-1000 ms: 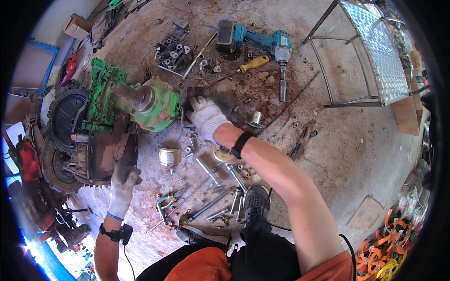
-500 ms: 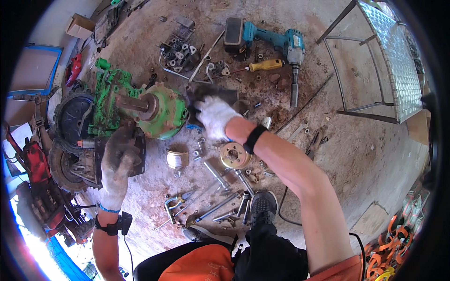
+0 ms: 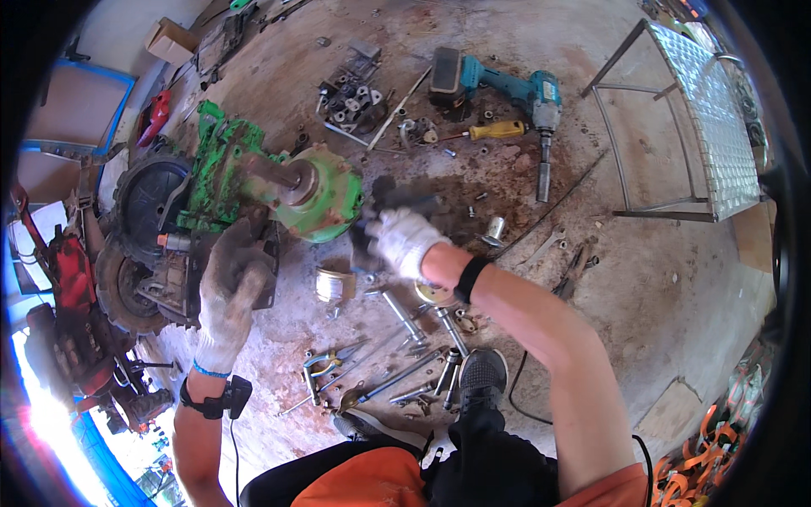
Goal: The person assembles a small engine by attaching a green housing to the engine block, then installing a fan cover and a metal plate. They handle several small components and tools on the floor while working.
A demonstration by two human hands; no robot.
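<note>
Standing at left is a green, grease-stained machine housing (image 3: 221,173). A round green hub (image 3: 338,203) with a rusty shaft juts from its right side. My left hand (image 3: 232,275), in a dirty white work glove, is closed on a dark metal plate (image 3: 269,283) at the housing's near side. My right hand (image 3: 405,242), also gloved, is just right of the hub, its fingers curled and blurred. They close on a dark, blurred thing (image 3: 361,249) that I cannot make out. A gold pulley (image 3: 435,294) lies partly hidden under my right wrist.
A cordless impact wrench (image 3: 528,91) and a yellow-handled screwdriver (image 3: 497,130) lie at the far side. Pliers (image 3: 325,363), sockets and bars lie near my shoes. A metal-topped stand (image 3: 705,110) is at right; black lugged wheels (image 3: 152,198) are at left.
My right hand has come nearer to me beside the hub, now covering more of the gold pulley. My left hand keeps its place on the plate. The whole view has shifted slightly.
</note>
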